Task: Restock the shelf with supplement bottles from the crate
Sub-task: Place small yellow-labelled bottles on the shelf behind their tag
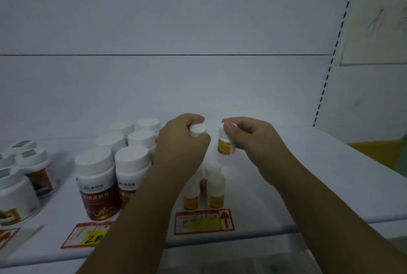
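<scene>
Both my hands are over the white shelf (308, 185). My left hand (180, 148) is wrapped around a small white bottle (198, 130); only its cap shows. My right hand (248, 139) pinches the cap of a second small bottle with a yellow label (225, 146), held upright near the back of the shelf. In front of them stand two more small yellow-label bottles (214, 188), the left one (191, 196) partly hidden by my left forearm. The crate is out of view.
Left of my hands stands a block of larger red-label bottles (97, 181) with white caps. Wider jars (33, 168) sit at the far left. Red and yellow price tags (204, 222) lie along the shelf's front edge. A slotted upright (330, 64) bounds the shelf's right side.
</scene>
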